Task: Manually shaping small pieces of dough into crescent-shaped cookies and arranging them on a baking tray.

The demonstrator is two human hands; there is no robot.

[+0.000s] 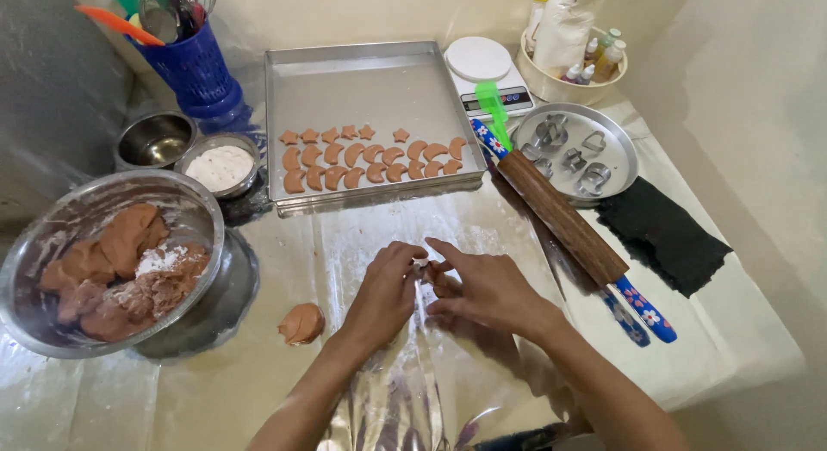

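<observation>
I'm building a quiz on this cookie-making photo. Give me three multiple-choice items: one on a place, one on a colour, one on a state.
1. Where does the rolling pin lie?
A. Inside the big mixing bowl
B. To the right of the baking tray, beside the plate of cutters
C. In the blue utensil holder

2. What colour is the utensil holder?
A. Blue
B. Red
C. White

3. How full is the baking tray?
A. Covered edge to edge
B. Quite bare
C. Partly filled, shapes along the near side only

Answers:
1. B: the pin rests slantwise between the tray and the round plate holding metal cutters.
2. A: the holder at the back left is blue.
3. C: the brown dough shapes sit in rows near the front edge, and the far part is bare metal.
</observation>
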